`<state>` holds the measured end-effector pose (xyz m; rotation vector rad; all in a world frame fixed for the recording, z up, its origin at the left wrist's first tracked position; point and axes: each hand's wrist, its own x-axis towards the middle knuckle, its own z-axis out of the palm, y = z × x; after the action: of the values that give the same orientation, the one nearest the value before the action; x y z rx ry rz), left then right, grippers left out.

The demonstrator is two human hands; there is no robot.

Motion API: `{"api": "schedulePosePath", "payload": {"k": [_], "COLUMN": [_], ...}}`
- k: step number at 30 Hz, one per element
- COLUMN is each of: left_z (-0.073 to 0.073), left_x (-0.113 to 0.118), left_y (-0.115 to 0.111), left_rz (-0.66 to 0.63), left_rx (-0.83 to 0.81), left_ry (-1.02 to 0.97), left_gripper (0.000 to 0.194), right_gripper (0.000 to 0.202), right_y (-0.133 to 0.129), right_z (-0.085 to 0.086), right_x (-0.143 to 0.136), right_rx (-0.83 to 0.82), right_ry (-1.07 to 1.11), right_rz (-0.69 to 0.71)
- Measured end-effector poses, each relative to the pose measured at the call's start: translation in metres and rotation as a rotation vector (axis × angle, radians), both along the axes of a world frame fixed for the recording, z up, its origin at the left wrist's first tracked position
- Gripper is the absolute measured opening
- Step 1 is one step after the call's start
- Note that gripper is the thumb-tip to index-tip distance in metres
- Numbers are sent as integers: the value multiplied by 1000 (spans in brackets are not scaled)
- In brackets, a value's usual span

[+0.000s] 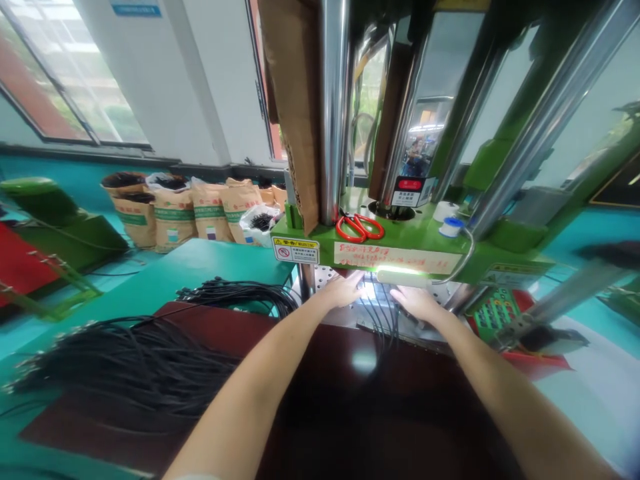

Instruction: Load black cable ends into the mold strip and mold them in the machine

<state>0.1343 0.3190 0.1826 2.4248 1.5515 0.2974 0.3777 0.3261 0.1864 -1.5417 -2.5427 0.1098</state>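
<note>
under the front of the green press (395, 233), with the left hand (344, 291) and right hand (416, 301) flanking the black cables (389, 325), i'd guide them straight and untangled, though i cannot tell either grip's width.

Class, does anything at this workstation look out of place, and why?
The scissors lie loose on the green ledge, handles towards its front edge, above the left hand and right hand: perhaps an odd spot, since a bump might drop them.

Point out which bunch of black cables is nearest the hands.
The few strands between the left hand and right hand; the large pile and smaller bundle lie farther left.
</note>
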Motion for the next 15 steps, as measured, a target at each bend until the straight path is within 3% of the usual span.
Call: {"api": "schedulePosePath", "payload": {"k": [7,15], "left_z": [-5,13], "left_x": [11,25], "left_y": [2,-7], "left_rz": [12,86], "left_rx": [44,25], "left_ry": [-58,-78], "left_gripper": [52,59], "right_gripper": [45,37], "right_y": [7,11], "right_z": [1,1], "right_x": [-6,-10], "right_rx": [-20,9], "right_ry": [116,373], "right_rz": [23,-42]}}
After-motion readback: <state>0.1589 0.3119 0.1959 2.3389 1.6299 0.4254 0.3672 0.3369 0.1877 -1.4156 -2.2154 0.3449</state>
